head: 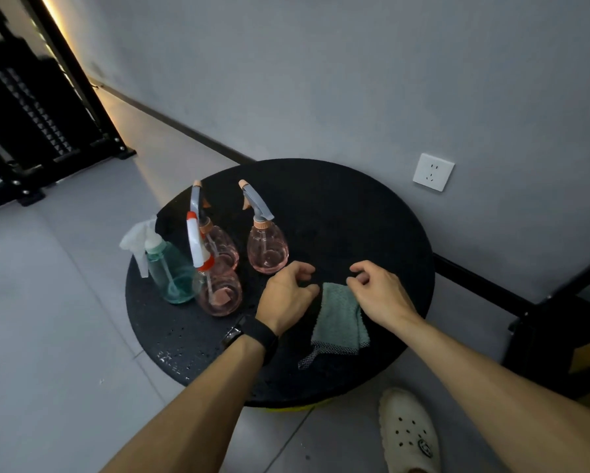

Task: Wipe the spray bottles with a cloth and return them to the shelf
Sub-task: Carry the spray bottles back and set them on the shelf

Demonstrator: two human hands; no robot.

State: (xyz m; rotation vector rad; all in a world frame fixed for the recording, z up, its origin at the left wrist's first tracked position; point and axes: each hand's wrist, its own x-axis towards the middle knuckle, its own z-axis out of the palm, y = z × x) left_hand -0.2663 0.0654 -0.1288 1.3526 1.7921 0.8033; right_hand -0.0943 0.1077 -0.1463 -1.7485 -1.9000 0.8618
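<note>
round black table [372, 213] against the grey wall, water droplets on its near-left surface. four spray bottles grouped at the table's 9 o'clock side: teal bottle [170, 271] with white trigger at the very edge, pink bottle with white/orange trigger [218, 288] just right of it and touching or nearly so, a second pink bottle with grey trigger [220, 244] behind those two, third pink bottle with grey trigger [268, 249] standing apart toward centre. all upright.

green cloth [339, 317] lies folded on the table at about 6 o'clock from centre, a mesh corner sticking out at its near edge.

left hand [288, 291] hovers just left of the cloth, fingers curled loosely, half open, holding nothing; black watch [252, 334] on that wrist. right hand [378, 291] sits over the cloth's far-right corner, fingers curled down, thumb and forefinger apart; can't tell whether it's touching the cloth or gripping it.

dark shelf unit [30, 107] at 10 o'clock, well apart from the table. wall socket [433, 171] at 2 o'clock. white clog [407, 435] on the floor at 5 o'clock.
</note>
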